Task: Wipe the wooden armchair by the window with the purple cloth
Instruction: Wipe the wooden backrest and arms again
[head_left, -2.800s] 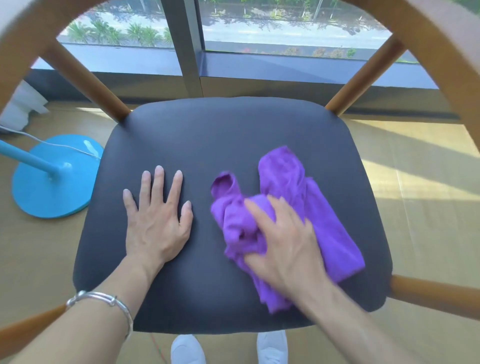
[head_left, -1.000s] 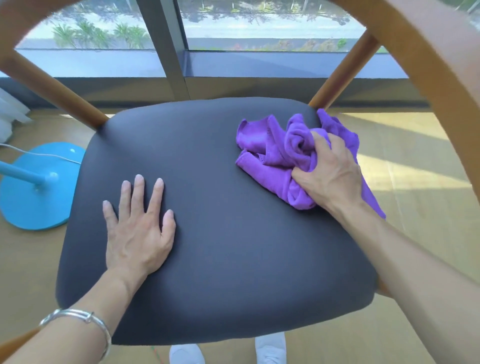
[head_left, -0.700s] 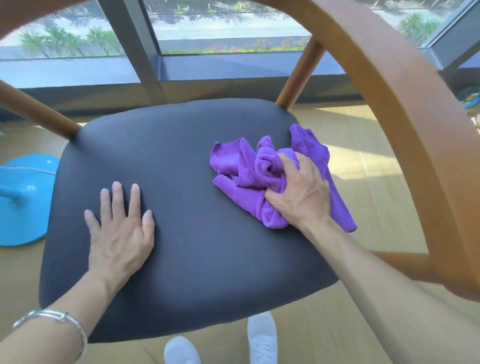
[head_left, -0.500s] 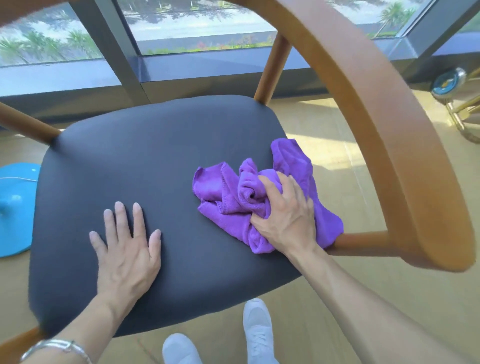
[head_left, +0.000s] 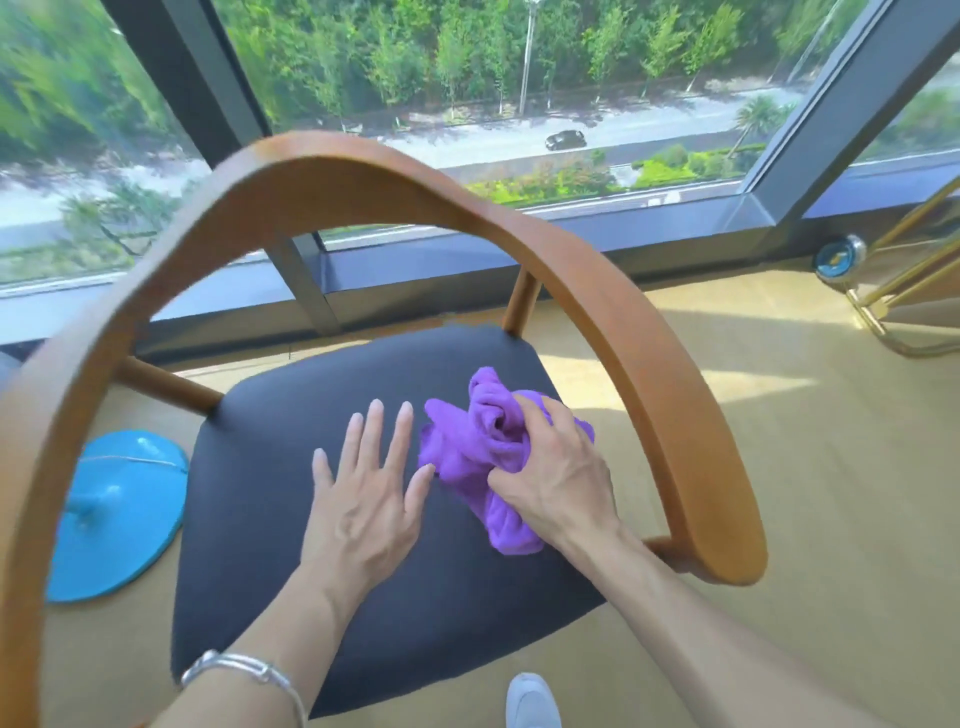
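The wooden armchair stands by the big window. The purple cloth lies in a bunch on the right side of the dark seat. The right hand sits on top of it, fingers curled in, grabbing it. The left hand lies flat on the seat just beside the cloth, fingers straight and spread, holding nothing. A silver bracelet is on the left wrist. A blue round stand sits on the floor to the left
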